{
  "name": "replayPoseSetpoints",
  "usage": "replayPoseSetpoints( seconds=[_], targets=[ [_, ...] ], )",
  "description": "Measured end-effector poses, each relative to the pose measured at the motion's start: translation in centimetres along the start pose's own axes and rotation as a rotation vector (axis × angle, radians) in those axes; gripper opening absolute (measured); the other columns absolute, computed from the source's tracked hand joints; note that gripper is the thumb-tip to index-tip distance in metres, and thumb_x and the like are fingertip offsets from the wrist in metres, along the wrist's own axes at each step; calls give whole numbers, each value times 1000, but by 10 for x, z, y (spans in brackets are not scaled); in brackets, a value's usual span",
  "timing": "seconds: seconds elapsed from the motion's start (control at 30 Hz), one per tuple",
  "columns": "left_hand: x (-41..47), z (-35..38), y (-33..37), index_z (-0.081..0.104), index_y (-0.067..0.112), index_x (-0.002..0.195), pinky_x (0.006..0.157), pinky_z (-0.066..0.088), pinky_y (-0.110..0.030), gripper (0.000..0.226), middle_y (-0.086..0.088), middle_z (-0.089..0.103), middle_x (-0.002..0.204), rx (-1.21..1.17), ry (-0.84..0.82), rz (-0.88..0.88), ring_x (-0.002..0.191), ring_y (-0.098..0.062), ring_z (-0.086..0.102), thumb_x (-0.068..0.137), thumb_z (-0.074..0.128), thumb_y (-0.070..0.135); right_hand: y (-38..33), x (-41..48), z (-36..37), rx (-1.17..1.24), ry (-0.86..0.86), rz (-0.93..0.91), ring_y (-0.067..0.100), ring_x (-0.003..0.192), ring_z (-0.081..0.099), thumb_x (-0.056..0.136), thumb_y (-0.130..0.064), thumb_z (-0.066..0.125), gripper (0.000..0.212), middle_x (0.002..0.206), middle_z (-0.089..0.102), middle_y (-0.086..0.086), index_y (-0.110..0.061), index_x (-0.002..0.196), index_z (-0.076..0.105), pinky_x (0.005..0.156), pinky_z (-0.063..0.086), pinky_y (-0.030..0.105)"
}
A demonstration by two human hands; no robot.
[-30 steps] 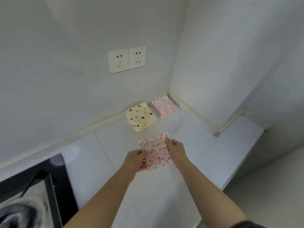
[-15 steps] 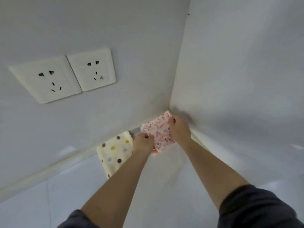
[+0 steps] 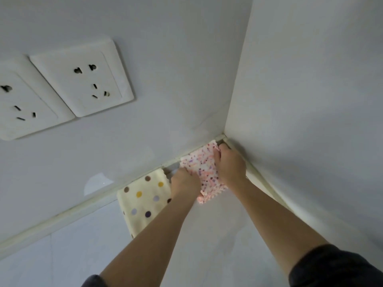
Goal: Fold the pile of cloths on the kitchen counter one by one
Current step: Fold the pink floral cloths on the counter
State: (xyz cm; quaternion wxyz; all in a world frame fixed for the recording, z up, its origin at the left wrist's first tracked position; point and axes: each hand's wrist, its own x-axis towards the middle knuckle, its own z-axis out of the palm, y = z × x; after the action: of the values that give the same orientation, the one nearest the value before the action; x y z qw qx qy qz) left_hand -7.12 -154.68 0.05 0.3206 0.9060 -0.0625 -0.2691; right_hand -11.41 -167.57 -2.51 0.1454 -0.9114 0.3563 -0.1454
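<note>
A folded pink speckled cloth lies in the far corner of the white counter, on top of a pink stack whose edge shows beneath it. My left hand grips the cloth's left edge. My right hand holds its right edge, fingers curled over the far corner by the wall. Left of them sits a folded cream stack with coloured polka dots, partly covered by my left forearm.
Two walls meet at the corner right behind the cloths, with a raised backsplash strip along the counter. Two white wall sockets sit high on the left wall.
Both hands carried the folded pink cloth from the middle of the counter to the far corner and lowered it onto the pink stack. The view has moved in much closer.
</note>
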Motion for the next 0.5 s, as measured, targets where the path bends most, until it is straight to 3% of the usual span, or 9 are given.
replayPoseSetpoints(
  seconds=[0.13, 0.23, 0.3, 0.37, 0.43, 0.5],
  targets=[
    [-5, -1, -4, 55, 3, 118, 86, 53, -39, 31, -15, 65, 109, -101, -3, -36, 98, -30, 62, 97, 40, 20, -3, -3, 0, -11, 8, -14, 21, 64, 46, 104, -32, 34, 32, 71, 51, 0, -10, 98, 56, 48, 23, 29],
    [-11, -5, 0, 42, 3, 130, 93, 50, -43, 36, -16, 57, 122, -131, 28, -1, 109, -32, 58, 95, 40, 11, -4, -4, -1, 25, 80, -63, 27, 83, 61, 98, -21, 47, 21, 93, 63, 8, -7, 110, 58, 57, 40, 29],
    [-23, -7, 0, 24, 2, 143, 102, 42, -36, 54, -16, 40, 137, 88, 112, 182, 123, -29, 46, 92, 42, 2, -2, -5, -4, 18, 184, -213, 33, 107, 61, 92, -10, 50, 31, 116, 63, 14, -2, 121, 58, 81, 50, 37],
    [-36, -4, -5, 1, 4, 152, 111, 30, -37, 72, -14, 16, 155, 426, 223, 389, 138, -29, 28, 94, 44, 8, 1, -8, -3, -3, 207, -398, 32, 124, 54, 91, -12, 41, 42, 129, 60, 15, 1, 128, 57, 100, 47, 42],
    [-36, 5, -12, -17, 4, 149, 118, 12, -47, 71, -11, -12, 161, 731, 162, 455, 149, -27, -3, 101, 31, 25, 5, -16, 2, -45, 63, -470, 26, 133, 48, 94, -23, 29, 52, 138, 55, 11, -2, 134, 54, 106, 42, 47],
    [-29, 13, -19, -21, 4, 148, 117, -4, -56, 64, -11, -22, 158, 923, 30, 428, 146, -25, -20, 103, 12, 36, 8, -24, 8, -83, -144, -418, 22, 143, 32, 93, -35, 14, 66, 151, 40, 8, -5, 144, 42, 113, 32, 52]
  ],
)
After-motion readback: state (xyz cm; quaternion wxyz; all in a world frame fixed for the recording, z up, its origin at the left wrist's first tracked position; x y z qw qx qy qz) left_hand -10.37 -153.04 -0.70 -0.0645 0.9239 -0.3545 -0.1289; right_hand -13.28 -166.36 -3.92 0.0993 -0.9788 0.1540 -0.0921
